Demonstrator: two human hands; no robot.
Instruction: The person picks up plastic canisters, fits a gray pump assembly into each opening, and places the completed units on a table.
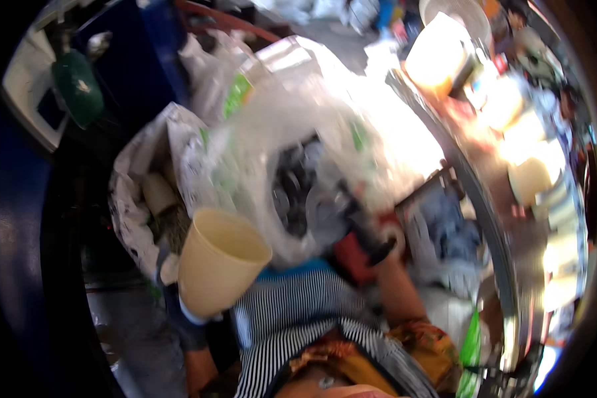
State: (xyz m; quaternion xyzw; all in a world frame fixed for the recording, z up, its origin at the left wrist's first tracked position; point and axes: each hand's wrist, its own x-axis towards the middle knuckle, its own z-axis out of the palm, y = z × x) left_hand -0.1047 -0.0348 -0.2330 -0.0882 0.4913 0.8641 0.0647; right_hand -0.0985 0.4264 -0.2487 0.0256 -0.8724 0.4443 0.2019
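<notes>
A cream plastic tub (219, 265), wide-mouthed and tilted, is gripped by my left hand (170, 270) in a grey-blue glove; most of that hand is hidden behind it. My right hand (365, 232), in a dark glove, reaches over the mouth of a large clear plastic bag (245, 152). Dark round plastic pieces (292, 189) lie inside this bag. Something translucent (325, 209) shows beside my right fingers, which are smeared by motion, so whether they hold it is unclear.
To the left, a white sack (129, 192) holds another cream tub (159, 194). On the right runs the metal rim of a work table (471, 179) with tubs and mixed plastic on it. Below its edge hangs a bag of grey-blue pieces (451, 232). A dark blue panel (132, 60) stands far left.
</notes>
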